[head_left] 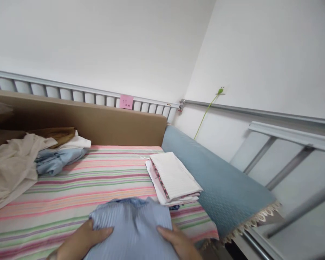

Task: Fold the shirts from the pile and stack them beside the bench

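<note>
A folded light-blue ribbed garment (132, 225) lies on the striped bedsheet (78, 187) near the front edge. My left hand (82, 240) rests on its left side with fingers laid flat over the cloth. My right hand (178, 242) lies on its right side, thumb on top and the other fingers spread along the edge. Just beyond it sits a stack of folded white and patterned cloths (173, 178).
A heap of unfolded clothes (24, 162), white, blue and brown, lies at the back left. A brown headboard (97, 121) runs behind the bed. A blue quilted blanket (219, 184) hangs over the metal rail (292, 159) on the right. A green cable (206, 112) runs down the wall.
</note>
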{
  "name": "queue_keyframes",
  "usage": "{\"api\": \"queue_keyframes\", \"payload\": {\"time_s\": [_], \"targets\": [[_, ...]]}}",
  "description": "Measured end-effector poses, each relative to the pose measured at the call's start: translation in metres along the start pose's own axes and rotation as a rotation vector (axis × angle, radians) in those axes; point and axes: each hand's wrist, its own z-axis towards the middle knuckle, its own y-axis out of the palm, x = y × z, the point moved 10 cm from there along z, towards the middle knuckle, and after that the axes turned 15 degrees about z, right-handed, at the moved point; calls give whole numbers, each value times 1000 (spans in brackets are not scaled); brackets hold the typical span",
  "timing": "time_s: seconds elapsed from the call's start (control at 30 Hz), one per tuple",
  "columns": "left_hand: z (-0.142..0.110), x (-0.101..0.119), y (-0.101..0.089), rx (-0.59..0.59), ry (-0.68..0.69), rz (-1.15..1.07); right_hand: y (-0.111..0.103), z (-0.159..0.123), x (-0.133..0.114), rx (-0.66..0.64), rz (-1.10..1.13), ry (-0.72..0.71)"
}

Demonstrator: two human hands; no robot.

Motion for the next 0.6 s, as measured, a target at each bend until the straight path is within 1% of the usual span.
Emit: {"api": "queue_keyframes", "payload": {"time_s": [0.07, 0.1, 0.13, 0.2, 0.27, 0.33, 0.37, 0.4, 0.43, 0.47, 0.5, 0.53, 0.6], "targets": [[8, 49, 28, -103, 92, -104, -8, 1, -51, 6, -15, -30], [15, 72, 38, -134, 132, -136, -14, 5, -79, 16, -35, -45], [26, 96, 46, -138, 165, -154, -19, 11, -107, 25, -70, -63], [55, 142, 57, -102, 224, -175, -31, 27, -170, 50, -164, -146], [90, 189, 65, -37, 305, -197, -46, 45, -232, 92, -230, -260], [126, 229, 79, -6, 393, -255, -66, 64, -281, 126, -219, -337], [145, 241, 90, -8, 417, -292, -80, 75, -299, 141, -204, -360], [165, 246, 104, -19, 419, -321, -96, 87, -310, 156, -191, -369], [186, 243, 120, -34, 396, -334, -114, 100, -314, 171, -185, -366], [207, 233, 137, -43, 352, -326, -135, 114, -312, 186, -190, -344], [228, 215, 155, -43, 291, -297, -159, 129, -303, 209, -207, -310], [246, 193, 171, -37, 223, -257, -183, 143, -289, 239, -230, -277], [274, 145, 197, -14, 92, -175, -230, 167, -255, 309, -275, -241]]}}
